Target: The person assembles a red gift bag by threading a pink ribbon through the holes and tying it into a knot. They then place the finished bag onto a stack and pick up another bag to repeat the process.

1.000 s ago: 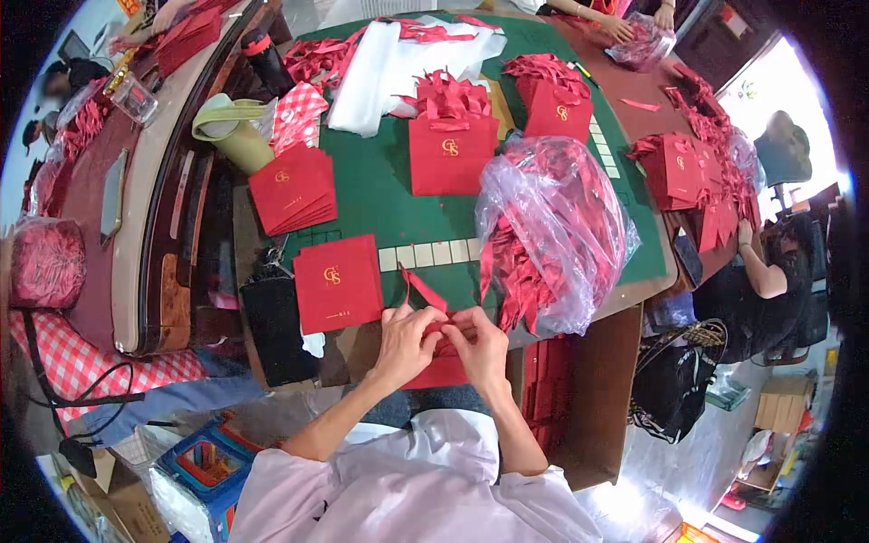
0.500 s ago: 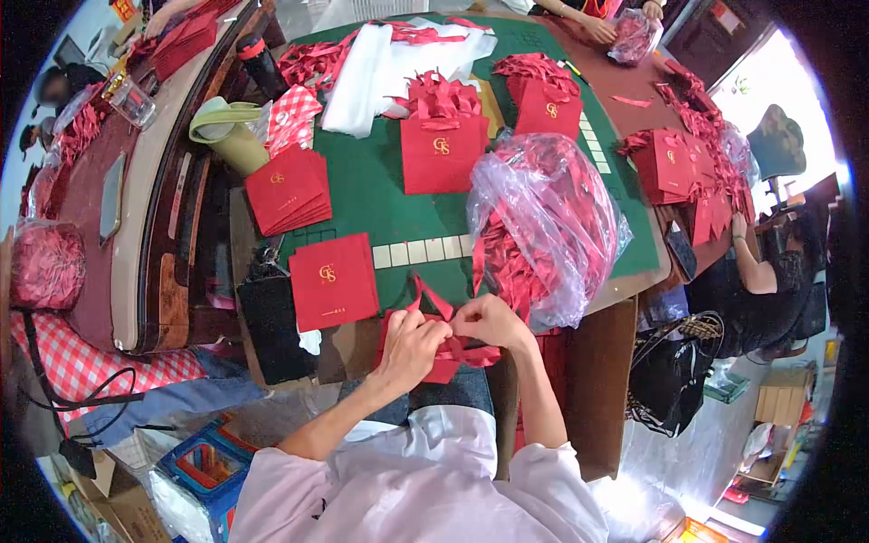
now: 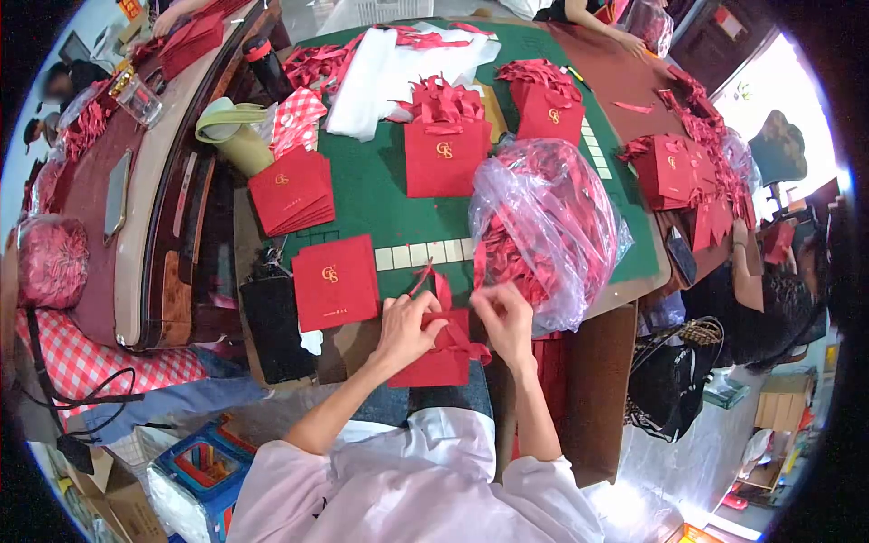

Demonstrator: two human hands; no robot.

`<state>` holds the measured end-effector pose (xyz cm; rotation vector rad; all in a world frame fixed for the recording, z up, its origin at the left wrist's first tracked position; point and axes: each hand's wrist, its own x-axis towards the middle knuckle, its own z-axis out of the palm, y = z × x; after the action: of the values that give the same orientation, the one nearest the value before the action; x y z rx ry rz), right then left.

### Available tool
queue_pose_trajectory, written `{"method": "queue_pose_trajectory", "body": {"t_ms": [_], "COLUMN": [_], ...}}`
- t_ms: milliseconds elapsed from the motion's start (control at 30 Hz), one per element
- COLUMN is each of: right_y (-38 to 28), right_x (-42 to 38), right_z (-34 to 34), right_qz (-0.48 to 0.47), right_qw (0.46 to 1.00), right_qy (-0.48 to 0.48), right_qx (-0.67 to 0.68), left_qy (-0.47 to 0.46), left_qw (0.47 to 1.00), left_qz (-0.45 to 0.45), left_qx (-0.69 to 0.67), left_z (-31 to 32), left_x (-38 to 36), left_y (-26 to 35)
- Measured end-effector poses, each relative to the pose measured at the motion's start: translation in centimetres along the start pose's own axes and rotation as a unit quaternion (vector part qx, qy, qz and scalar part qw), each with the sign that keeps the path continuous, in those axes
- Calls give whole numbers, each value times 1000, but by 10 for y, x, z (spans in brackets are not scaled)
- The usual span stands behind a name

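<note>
We observe the left hand (image 3: 407, 333), grip closed on a red bag (image 3: 433, 369); the right hand (image 3: 507, 319) curls near bagged ribbons (image 3: 552, 231), its hold unclear

loose pale pink shirt (image 3: 407, 484) with short sleeves; dark blue jeans (image 3: 451, 396).

1 small red bag (image 3: 429, 369) lies tilted just off the near edge of the green-topped table (image 3: 362, 201), above the dark jeans (image 3: 445, 398) of the lap. Its matte panels look flat and partly overlapped. 1 length of glossy red ribbon (image 3: 442, 288) stands up in a narrow bend beyond its top; another red ribbon piece (image 3: 472, 349) lies loose and creased across its right side.
</note>
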<state>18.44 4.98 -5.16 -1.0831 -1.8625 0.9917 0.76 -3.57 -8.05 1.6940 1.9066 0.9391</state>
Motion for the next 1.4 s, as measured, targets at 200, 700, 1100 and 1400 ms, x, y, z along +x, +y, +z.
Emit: {"method": "queue_pose_trajectory", "body": {"t_ms": [200, 700, 1100, 1400], "right_y": [-1, -6, 16, -25], "right_x": [-38, -25, -19, -34], "right_z": [-15, 17, -2, 4], "right_qz": [-43, 345, 323, -55], "right_qw": [954, 809, 875, 995], "right_qy": [-148, -89, -40, -1], "right_qx": [-257, 467, 358, -88], "left_qy": [-5, 38, -11, -39], "left_qw": [1000, 983, 995, 987], "left_qz": [-31, 13, 81, -9], "left_qx": [-3, -180, -63, -154], "left_z": [4, 5, -8, -28], "left_x": [9, -26, -32, -26], "left_y": [-8, 23, 18, 3]}}
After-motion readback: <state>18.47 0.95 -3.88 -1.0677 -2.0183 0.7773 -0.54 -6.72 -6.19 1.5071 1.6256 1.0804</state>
